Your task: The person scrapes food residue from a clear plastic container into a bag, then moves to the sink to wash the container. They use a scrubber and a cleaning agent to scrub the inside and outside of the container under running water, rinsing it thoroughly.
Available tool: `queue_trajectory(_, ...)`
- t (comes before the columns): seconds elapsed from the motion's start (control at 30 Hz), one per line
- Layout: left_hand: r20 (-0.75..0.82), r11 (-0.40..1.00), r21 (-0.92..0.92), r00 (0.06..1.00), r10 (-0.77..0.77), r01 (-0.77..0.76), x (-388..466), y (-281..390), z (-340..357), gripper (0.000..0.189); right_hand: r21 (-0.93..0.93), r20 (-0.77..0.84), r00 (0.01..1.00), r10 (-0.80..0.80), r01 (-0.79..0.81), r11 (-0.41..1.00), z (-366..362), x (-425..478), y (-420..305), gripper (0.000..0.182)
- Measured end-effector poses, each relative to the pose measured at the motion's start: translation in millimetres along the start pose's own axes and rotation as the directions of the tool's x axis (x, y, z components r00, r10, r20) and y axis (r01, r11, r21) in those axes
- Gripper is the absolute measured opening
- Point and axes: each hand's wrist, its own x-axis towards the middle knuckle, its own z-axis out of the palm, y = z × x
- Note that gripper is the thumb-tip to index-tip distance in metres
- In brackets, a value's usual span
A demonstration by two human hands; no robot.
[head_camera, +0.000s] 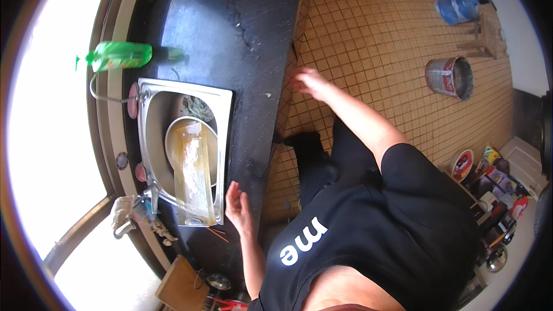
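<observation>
My left hand (238, 209) hangs empty beside the near rim of the stainless steel sink (229, 108), its fingers loosely bent. Further along the counter edge, my right hand (311, 82) is held out with fingers apart and nothing in it; it is slightly blurred. Inside the sink sits a round metal basin (170, 138). A long, translucent, yellowish trough-like piece (194, 172) lies across the basin, one end over the sink rim. Its wet-looking surface catches the light. A crumpled grey-green cloth (198, 109) is in the sink beside the basin.
On the black countertop (259, 138) stands a green pump bottle (123, 56). A faucet (153, 196) rises at the sink's corner. A wooden board (183, 283) leans near the window. Behind on the tiled floor (367, 30) are a bucket (449, 77), a wooden stool (484, 36) and a blue water jug (458, 6).
</observation>
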Motion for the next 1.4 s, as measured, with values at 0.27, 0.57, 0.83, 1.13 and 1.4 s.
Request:
queue_trajectory(0.27,0.298,0.971,0.174,0.931,-0.213,0.167,-19.4,35.2,90.0,0.037,0.089,0.129,0.991,-0.033,0.021,0.996,8.7,-4.7,-22.3,0.02)
queue_trajectory(0.57,0.46,0.873,0.425,0.888,0.018,-0.238,50.5,79.0,146.8,0.04,0.113,-0.185,0.908,-0.377,0.4,0.909,-11.5,60.4,-88.7,0.02)
queue_trajectory(0.83,0.74,-0.051,0.571,0.486,0.464,-0.82,132.9,121.6,207.3,0.051,0.388,0.035,0.949,-0.312,0.275,0.88,-31.6,67.7,-104.2,0.014)
queue_trajectory(1.13,0.615,0.071,0.602,0.519,0.594,-0.795,182.5,108.3,238.0,0.063,0.075,-0.147,0.816,-0.559,0.573,0.816,-41.9,93.5,-109.8,0.026)
queue_trajectory(1.4,0.627,0.065,0.603,0.522,0.578,-0.795,182.6,104.3,236.2,0.06,-0.062,0.12,0.883,-0.455,0.464,0.884,-50.6,85.8,-105.1,0.022)
